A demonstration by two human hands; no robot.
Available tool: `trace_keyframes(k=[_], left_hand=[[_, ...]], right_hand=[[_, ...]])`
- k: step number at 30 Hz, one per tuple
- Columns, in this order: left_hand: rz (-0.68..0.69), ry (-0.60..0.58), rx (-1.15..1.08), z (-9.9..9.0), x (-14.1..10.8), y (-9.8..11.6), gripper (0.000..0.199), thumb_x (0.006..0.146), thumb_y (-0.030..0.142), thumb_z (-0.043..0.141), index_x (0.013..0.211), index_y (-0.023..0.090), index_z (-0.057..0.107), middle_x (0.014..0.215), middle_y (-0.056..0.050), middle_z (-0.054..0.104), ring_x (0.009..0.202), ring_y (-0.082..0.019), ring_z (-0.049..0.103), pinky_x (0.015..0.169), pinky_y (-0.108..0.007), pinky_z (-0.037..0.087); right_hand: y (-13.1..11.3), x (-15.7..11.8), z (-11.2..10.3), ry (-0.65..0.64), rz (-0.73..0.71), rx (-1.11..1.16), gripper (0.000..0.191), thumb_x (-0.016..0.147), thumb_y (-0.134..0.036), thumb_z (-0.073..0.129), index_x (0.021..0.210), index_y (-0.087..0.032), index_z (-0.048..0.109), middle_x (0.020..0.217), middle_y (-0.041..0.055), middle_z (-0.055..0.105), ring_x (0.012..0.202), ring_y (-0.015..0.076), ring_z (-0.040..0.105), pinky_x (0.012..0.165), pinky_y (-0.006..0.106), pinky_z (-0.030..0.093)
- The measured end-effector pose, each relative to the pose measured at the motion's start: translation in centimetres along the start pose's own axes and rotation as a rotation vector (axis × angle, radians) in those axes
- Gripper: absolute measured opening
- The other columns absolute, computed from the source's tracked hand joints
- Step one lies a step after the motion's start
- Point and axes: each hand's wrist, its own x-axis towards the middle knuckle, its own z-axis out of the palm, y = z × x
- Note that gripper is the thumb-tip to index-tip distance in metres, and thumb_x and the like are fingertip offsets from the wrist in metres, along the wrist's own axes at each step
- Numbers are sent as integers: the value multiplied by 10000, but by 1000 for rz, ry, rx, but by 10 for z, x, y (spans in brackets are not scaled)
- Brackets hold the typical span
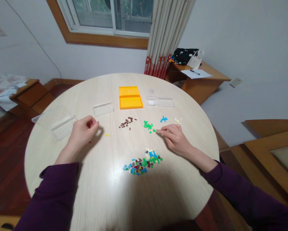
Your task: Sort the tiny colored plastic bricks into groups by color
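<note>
My left hand (84,129) is closed over the left part of the table, its fingertips pressed together; what they hold, if anything, is too small to name. Just below it lie small red pieces (90,141), and to its right a few yellow pieces (107,135). My right hand (174,137) reaches in with its fingertips at the right edge of the green pieces (148,125); whether they pinch a piece is unclear. Brown pieces (127,123) lie left of the green ones, blue pieces (163,119) and cream pieces (177,120) to the right. Nearer me is a mixed pile (142,162).
An open orange case (131,102) lies at the back of the round table (124,192). Clear boxes stand left (103,109) and right (166,102) of it. A larger open clear box (62,127) is beside my left hand.
</note>
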Motion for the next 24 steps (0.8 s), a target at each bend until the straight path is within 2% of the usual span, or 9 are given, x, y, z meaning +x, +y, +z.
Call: trace_keyframes(k=[2,7,12,17,20,24], left_hand=[[4,0,9,0,0,0,184,732,321,523,595,209,471,509,41,442,515,-113,391,558,-279,292],[-5,-15,8,0,-1,1,190,730,327,525,592,209,470,513,42,453,515,-112,398,565,-276,305],[-23,-30,12,0,-2,3,191,731,331,523,593,210,469,519,39,455,518,-116,410,570,-282,311],[-31,-21,5,0,-2,3,191,726,329,517,588,210,462,513,38,443,519,-114,399,569,-283,307],[-23,-18,8,1,-1,2,182,727,317,515,591,208,464,515,37,447,523,-113,401,568,-278,303],[-21,-16,7,2,-1,2,176,724,307,521,590,207,466,516,36,449,528,-117,406,568,-276,300]], right_hand=[[-9,-9,-7,12,-4,31,353,909,-15,448,1151,-207,619,956,71,681,888,196,599,775,366,388],[-38,-30,-24,-55,-22,182,306,917,-37,469,1138,-189,616,932,64,679,872,185,603,775,352,408],[-51,-33,-27,-99,-34,218,326,908,-36,465,1154,-187,615,923,52,677,888,175,608,779,337,407],[-45,-37,-24,-138,-11,159,346,905,-41,462,1170,-192,627,941,63,676,900,185,604,786,351,410],[-33,-37,-19,-119,22,72,371,911,-37,454,1202,-198,618,965,83,678,895,203,597,775,373,415],[-14,-24,-5,-132,35,27,414,917,-41,433,1259,-207,599,1000,106,674,924,230,597,768,404,429]])
